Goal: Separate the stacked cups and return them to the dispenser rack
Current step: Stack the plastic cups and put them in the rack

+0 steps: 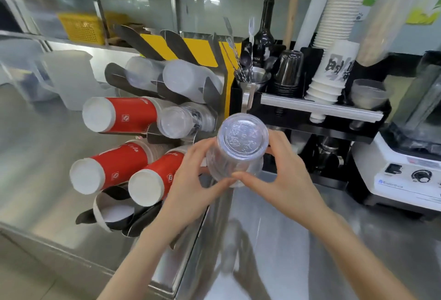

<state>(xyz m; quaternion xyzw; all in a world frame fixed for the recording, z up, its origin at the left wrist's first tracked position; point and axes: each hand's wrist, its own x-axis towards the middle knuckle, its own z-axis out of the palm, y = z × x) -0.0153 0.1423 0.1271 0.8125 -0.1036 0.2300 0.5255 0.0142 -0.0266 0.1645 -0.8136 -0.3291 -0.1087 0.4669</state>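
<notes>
A shiny steel desk (298, 240) carries the things. On its right stands a white blender base (403, 171); far behind the middle sits a black cup organizer (317, 118), and a frosted plastic pitcher (69, 78) stands at the far left.

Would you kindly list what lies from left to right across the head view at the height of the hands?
Lower-left red cup stack → left hand → clear cup stack → right hand → white blender base.
</notes>
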